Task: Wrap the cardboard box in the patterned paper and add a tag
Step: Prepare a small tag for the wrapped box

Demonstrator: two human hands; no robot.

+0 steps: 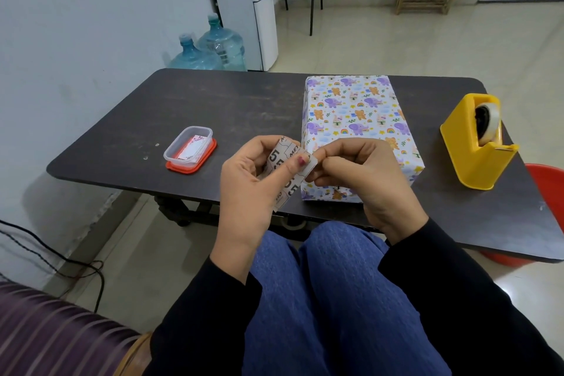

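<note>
From my seat I see the wrapped box (354,113) lying flat on the dark table (213,107), its long axis running away from the person, near end at the table's front edge. Just in front of the box's near-left corner, the left hand (247,180) curls round a printed strip (279,159) — long axis near upright, lower end toward the lap. The right hand (360,174) pinches the strip's top corner. Left of the box sits a clear tub (189,145); right of it — a yellow tape dispenser (476,149).

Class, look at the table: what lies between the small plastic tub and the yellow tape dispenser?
The wrapped box, standing on the table, as the head view shows.
</note>
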